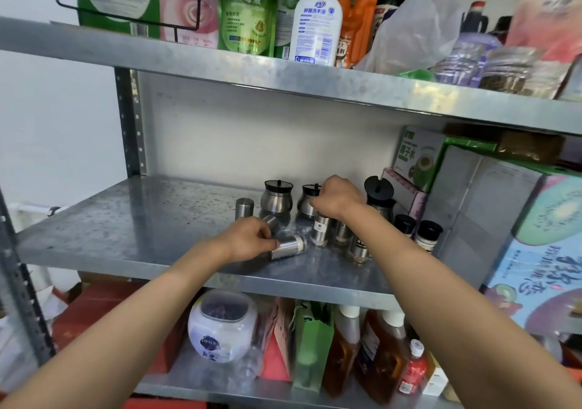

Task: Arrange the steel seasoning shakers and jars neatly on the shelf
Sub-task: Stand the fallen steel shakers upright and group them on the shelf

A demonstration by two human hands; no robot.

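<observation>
While the left hand (pixel 248 238) grips a toppled shaker (pixel 289 246), the right (pixel 335 197) pinches another (pixel 320 230).

1. Pretty bright, even light, soft shadows under the grey galvanised metal shelf (pixel 126 235).
2. Wide-angle lens bends the shelf edges, worst at the corners.
3. Whole frame is a bit soft; the kiwi-print cardboard box (pixel 535 251) looks smeared.

A large kiwi-printed carton (pixel 535 241) stands at the right. Behind it, to its upper left, sits a green-and-white drink box (pixel 417 156). Well above it, leftward, stands a white soap bottle (pixel 316 30); below it, leftward, amber bottles (pixel 343 348).
</observation>
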